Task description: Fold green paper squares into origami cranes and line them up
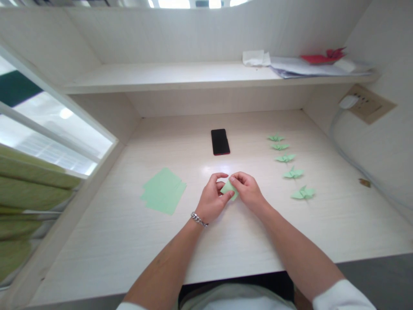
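Between my two hands is a small folded piece of green paper [228, 188], held just above the middle of the desk. My left hand [213, 196], with a chain bracelet [199, 219] at the wrist, pinches its lower left side between thumb and fingers. At the upper right edge, the thumb and fingers of my right hand [248, 189] grip the same paper. Part of the paper is hidden behind the fingers. Left of my hands lies a loose stack of flat green paper sheets [164, 191]. Several folded green paper cranes [293, 173] stand in a column to the right.
A dark phone [220, 142] lies beyond my hands on the desk [129, 254]. The shelf [167, 77] above bears white papers [297, 65] and red folded paper [318, 58]. A plug [348, 102] with a cable [345, 150] is at the right wall. A small brown object [365, 183] lies nearby.
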`<action>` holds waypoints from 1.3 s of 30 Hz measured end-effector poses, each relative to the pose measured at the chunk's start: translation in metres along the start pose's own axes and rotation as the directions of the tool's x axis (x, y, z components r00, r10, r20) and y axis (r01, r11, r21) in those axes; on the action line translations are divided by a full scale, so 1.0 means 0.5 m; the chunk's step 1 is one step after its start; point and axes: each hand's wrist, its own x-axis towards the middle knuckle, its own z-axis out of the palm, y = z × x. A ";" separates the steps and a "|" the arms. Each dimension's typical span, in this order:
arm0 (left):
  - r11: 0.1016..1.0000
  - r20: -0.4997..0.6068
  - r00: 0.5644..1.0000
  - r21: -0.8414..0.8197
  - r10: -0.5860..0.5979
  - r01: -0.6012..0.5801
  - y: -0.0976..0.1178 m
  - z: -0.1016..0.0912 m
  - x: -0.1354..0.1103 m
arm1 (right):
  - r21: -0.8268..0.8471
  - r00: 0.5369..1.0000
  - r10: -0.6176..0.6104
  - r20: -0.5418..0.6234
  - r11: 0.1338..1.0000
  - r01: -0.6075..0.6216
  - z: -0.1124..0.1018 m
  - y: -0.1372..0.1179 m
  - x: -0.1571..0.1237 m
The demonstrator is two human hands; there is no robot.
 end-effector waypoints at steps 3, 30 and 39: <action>1.000 0.022 1.000 0.010 -0.010 0.009 -0.004 0.001 0.000 | 0.000 0.998 0.025 0.051 1.000 -0.026 -0.005 -0.001 0.002; 0.998 -0.275 0.960 -0.035 0.045 -0.057 -0.038 -0.034 0.054 | -0.356 0.982 0.024 0.187 0.933 0.045 -0.018 -0.011 -0.002; 0.995 -0.284 0.959 -0.082 0.025 -0.050 -0.045 -0.034 0.057 | -0.303 0.982 0.043 0.184 0.953 0.015 -0.016 -0.010 -0.003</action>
